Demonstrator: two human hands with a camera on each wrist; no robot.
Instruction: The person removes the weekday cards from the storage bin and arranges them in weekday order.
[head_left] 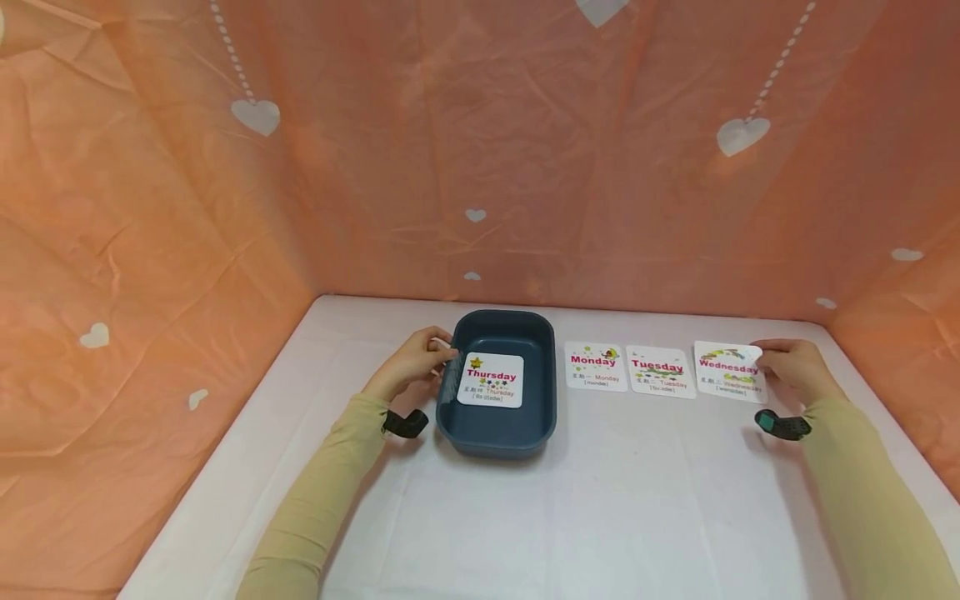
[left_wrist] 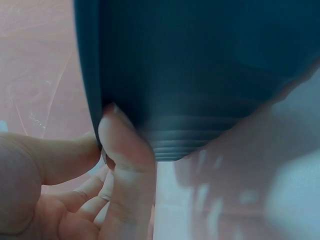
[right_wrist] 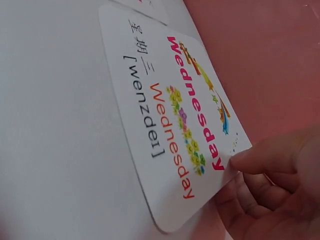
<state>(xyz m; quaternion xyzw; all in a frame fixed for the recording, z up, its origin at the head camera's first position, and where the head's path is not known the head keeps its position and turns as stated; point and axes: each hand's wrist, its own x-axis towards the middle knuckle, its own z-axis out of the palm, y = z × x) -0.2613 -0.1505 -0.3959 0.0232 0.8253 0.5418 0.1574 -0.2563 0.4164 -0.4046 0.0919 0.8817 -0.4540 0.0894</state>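
At frame right my right hand [head_left: 795, 368] pinches the Wednesday card [head_left: 727, 377] just left of it; mid-frame, my left hand [head_left: 408, 363] pinches the tray [head_left: 498, 427] by its left rim.

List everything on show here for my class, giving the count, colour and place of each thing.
Bin: one, dark blue, left of the card row
Thursday card: one, white with red lettering, inside the bin
Monday card: one, same colours, just right of the bin
Tuesday card: one, same colours, mid-row
Wednesday card: one, same colours, right end
Table: one, whitish, underneath
Backdrop: count unclear, orange-pink, around the table
Hearts: at least nine, white, on the backdrop
Wristbands: two, mainly black, one per wrist
Sleeves: two, tan, on both arms
Left hand: one, bare, gripping the bin's left rim
Right hand: one, bare, pinching the Wednesday card
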